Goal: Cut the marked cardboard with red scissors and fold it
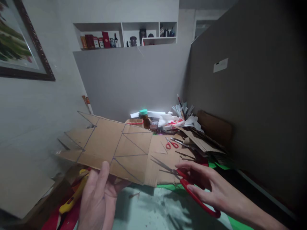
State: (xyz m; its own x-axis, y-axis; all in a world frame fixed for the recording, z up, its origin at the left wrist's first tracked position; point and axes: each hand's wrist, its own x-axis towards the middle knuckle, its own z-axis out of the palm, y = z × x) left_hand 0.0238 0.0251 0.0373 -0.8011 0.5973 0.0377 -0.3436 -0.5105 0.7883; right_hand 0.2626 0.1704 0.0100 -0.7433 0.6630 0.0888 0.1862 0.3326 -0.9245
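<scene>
My left hand (100,188) grips the lower edge of a cardboard piece (103,137), thumb on top and fingers beneath. Blue lines are drawn across the cardboard; its left end is cut into pointed strips, and triangles are marked on its right part. My right hand (203,182) holds red-handled scissors (192,190), their blades parted and pointing left near the right edge of the cardboard.
Small red scissors (171,145) lie on cardboard behind. Stacked cardboard (201,140) stands at the right. A jar with a green lid (144,116) and white plastic bags (170,121) are at the back. A yellow tool (74,195) lies lower left.
</scene>
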